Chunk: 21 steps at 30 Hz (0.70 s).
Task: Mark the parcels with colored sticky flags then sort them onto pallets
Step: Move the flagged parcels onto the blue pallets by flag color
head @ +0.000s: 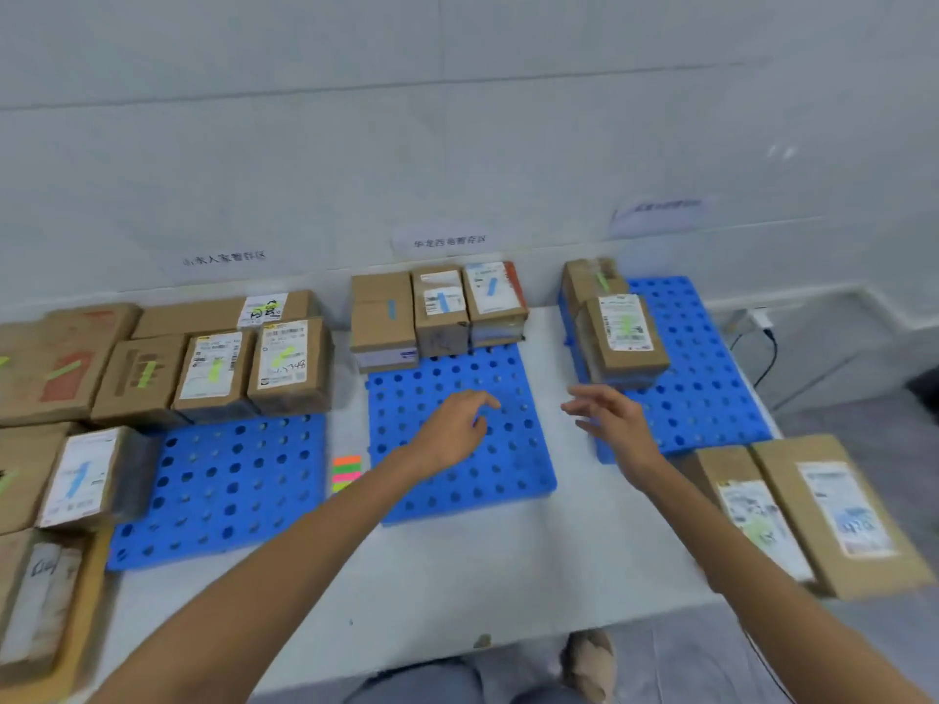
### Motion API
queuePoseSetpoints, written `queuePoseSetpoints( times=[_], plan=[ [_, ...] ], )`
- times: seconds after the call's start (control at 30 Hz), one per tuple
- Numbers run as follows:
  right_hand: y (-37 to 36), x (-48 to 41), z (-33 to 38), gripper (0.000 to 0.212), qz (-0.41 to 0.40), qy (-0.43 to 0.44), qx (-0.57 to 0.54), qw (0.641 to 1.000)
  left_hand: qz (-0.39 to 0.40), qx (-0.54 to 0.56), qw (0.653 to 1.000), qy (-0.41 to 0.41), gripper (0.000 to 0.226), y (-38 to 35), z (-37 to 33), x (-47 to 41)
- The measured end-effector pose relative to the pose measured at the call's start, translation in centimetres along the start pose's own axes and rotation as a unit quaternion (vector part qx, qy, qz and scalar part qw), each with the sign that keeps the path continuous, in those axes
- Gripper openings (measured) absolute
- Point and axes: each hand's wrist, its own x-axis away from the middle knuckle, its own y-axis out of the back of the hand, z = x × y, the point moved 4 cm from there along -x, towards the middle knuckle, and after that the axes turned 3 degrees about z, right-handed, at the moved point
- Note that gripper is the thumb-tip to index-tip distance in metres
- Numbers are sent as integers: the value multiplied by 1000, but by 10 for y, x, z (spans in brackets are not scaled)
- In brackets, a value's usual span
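While both arms reach out over the white table, neither hand carries anything: the left hand hangs loose-fingered and empty above the middle pallet, and the right hand is spread open in the gap between that pallet and the right pallet. Sorted so far: three blue-flagged parcels along the far edge of the middle pallet, two green-flagged ones stacked far-left on the right pallet, a row of green-flagged boxes at the far side of the left pallet. The sticky flag pad, orange, green and pink strips, lies on the table between the left and middle pallets, just near-left of the left hand. Two flat parcels lie at the near right table edge, long axes running near to far, tilted slightly; they sit near and right of the right hand, which is plainly the closer one. One seems to bear a green flag, though blur hides detail. My guess: the right hand turns back toward those next. More boxes crowd the left edge, one with a blue flag.
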Motion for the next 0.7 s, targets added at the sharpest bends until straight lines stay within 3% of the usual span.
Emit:
queuePoseSetpoints(
  times=[0.17,0.3,0.47,0.7],
  plan=[
    [161,33,-47,26,-112,-40,86,989,32,66,997,14,29,-91,-87,-35],
    [251,57,-85,22,-124,-86,221,963,39,133,988,66,27,-164,-143,-60],
    [267,65,-129,28,-4,-95,373,923,95,155,975,130,29,-233,-184,-69],
    [250,80,-130,42,30,-54,425,903,145,144,963,177,35,-263,-203,-72]
  ],
)
